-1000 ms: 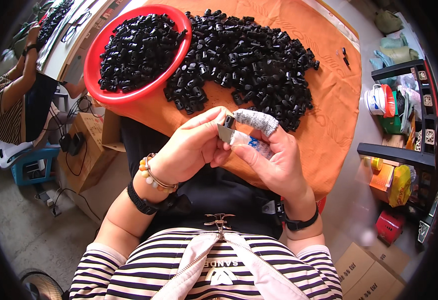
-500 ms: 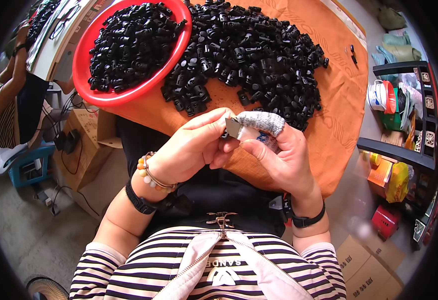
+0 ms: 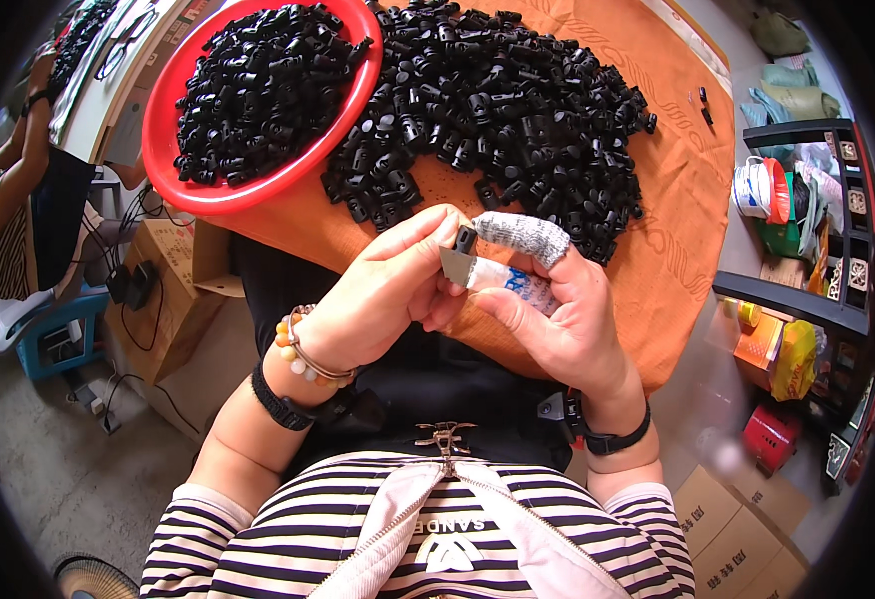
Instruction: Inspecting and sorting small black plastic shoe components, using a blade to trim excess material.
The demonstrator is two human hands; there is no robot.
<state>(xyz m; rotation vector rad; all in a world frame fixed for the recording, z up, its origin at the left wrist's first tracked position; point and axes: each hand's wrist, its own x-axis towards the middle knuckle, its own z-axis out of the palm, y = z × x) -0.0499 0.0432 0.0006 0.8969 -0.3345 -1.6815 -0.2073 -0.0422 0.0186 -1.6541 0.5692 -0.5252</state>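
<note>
My left hand (image 3: 404,262) pinches a small black plastic cord lock (image 3: 465,239) between thumb and fingers. My right hand (image 3: 569,317) grips a flat metal blade (image 3: 456,267) whose handle (image 3: 502,279) is wrapped in white with blue marks. A grey knitted cover (image 3: 529,238) sleeves the right index finger, which reaches over near the cord lock. The blade lies against or just in front of the cord lock; exact contact cannot be made out. Beyond both hands, a large heap of similar black cord locks (image 3: 517,110) lies on the orange cloth (image 3: 672,270).
A red basin (image 3: 163,165) full of black cord locks stands at the far left of the table. On the left are a cardboard box (image 3: 163,290), a blue stool (image 3: 63,344) and another person's arm (image 3: 28,150). Shelves (image 3: 797,304) with bags and a white bucket (image 3: 754,188) stand right.
The blade has shifted slightly left and down, and the cord lock's top now shows above it. My right index finger has straightened a little. The heap and basin look unchanged.
</note>
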